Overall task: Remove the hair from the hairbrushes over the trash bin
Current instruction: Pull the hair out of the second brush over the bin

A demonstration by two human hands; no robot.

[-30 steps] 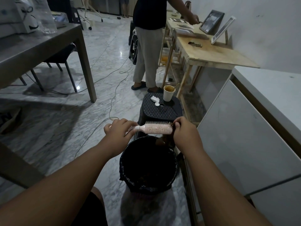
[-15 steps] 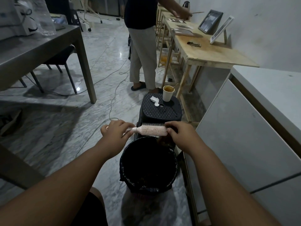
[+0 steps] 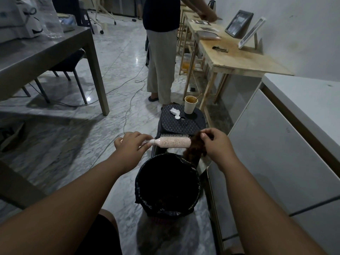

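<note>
A: Where does the hair lie from the trash bin (image 3: 168, 184)?

B: The clump of hair (image 3: 195, 147) hangs off the right tip of the hairbrush (image 3: 174, 142), pinched in the right hand (image 3: 214, 144). It sits above the bin's far right rim, barely over the opening.

A: And the brush?

B: Its long axis runs left to right, bristles up, handle wrapped in the left hand (image 3: 131, 144).

A: Next?

B: Probably pull the clump free, bring it nearer over the bin's mouth, then let go.

A: Anything in the way?

B: The black stool (image 3: 181, 124) with a paper cup (image 3: 190, 104) stands just behind; the white cabinet (image 3: 276, 153) is near on the right.
</note>
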